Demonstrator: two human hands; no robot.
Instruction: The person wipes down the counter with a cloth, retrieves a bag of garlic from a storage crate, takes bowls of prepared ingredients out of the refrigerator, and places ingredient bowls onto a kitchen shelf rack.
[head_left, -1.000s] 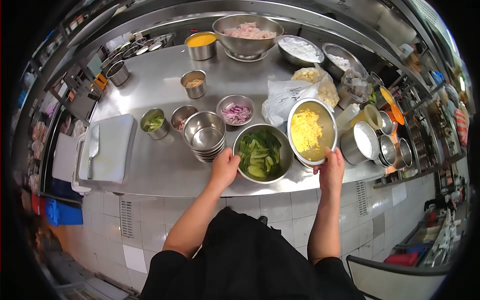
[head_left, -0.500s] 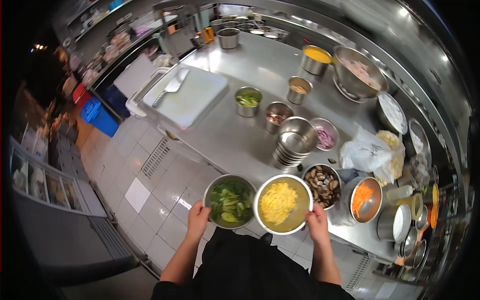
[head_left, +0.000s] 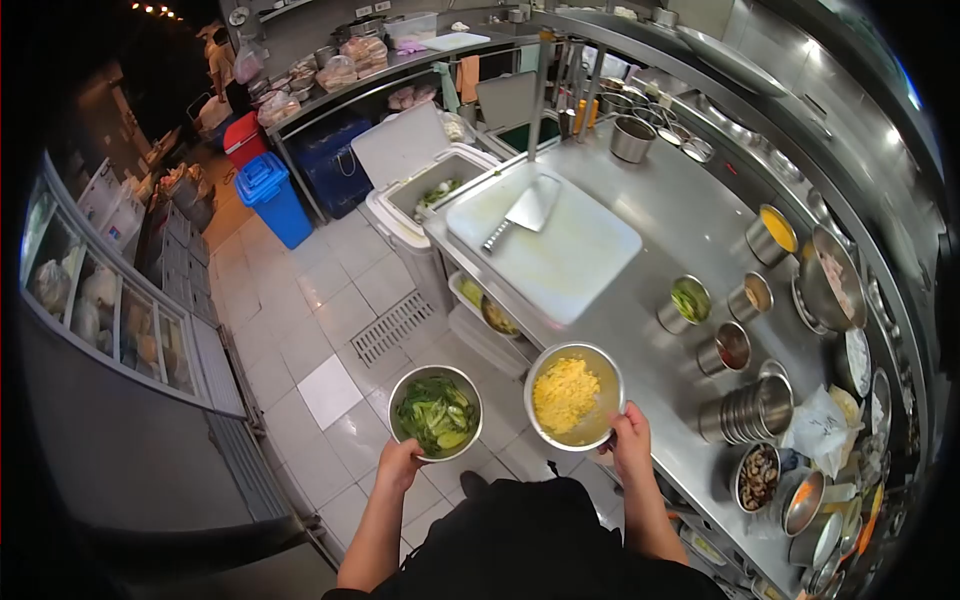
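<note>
My left hand (head_left: 402, 463) is closed on the near rim of a steel bowl (head_left: 470, 389) of leafy green vegetables (head_left: 436, 413). That bowl is held up over the tiled floor. My right hand (head_left: 628, 438) grips the right side of a second steel bowl (head_left: 598, 424), which holds a yellow, shredded-looking food (head_left: 566, 396). This one is in the air by the counter's edge. A gap separates the two bowls. The fingers under both rims are partly hidden.
A cleaver (head_left: 530, 208) lies on a white cutting board (head_left: 590, 262) on the steel counter (head_left: 640, 390). Stacked steel bowls (head_left: 750, 410) and a bowl of dark mushroom-like pieces (head_left: 757, 477) stand to the right. A blue bin (head_left: 275, 200) and an open white container (head_left: 425, 190) are at the left.
My view has swung left, so the counter sits further right. The two bowls, nearly touching before, are now apart. Both hands keep hold of their bowls.
</note>
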